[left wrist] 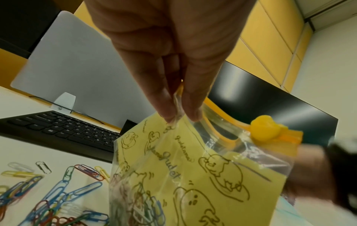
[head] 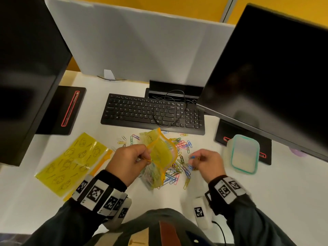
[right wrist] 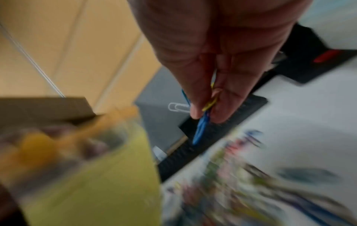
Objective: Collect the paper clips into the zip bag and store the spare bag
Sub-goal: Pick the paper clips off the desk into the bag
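Yellow spare bag [head: 71,164]: flat on the counter [head: 204,196], far left, well apart from the work; its storing comes last, I judge, so I leave it be.

Left hand [head: 127,162]: my grip here pinches the near lip of the zip bag [head: 159,157] between thumb and fingertips [left wrist: 166,111], holding the mouth lifted and gaping toward the right. Advice to self: keep the lip high and pulled away from the far lip, so the opening stays wide; the slider [left wrist: 265,130] sits at the far end of the track, out of the way.

Zip bag contents: some paper clips already at the bottom, seen through the film.

Loose paper clips [head: 179,167]: many colours, heaped on the counter under and just right of the bag, a few strays toward the keyboard [head: 152,112].

Right hand [head: 207,162]: my grip pinches a small bunch of clips [right wrist: 203,130], blue and yellow, near the mouth. Best carried over the opening before letting go, low enough not to bounce out.

Lidded container [head: 245,155]: far right, untouched.
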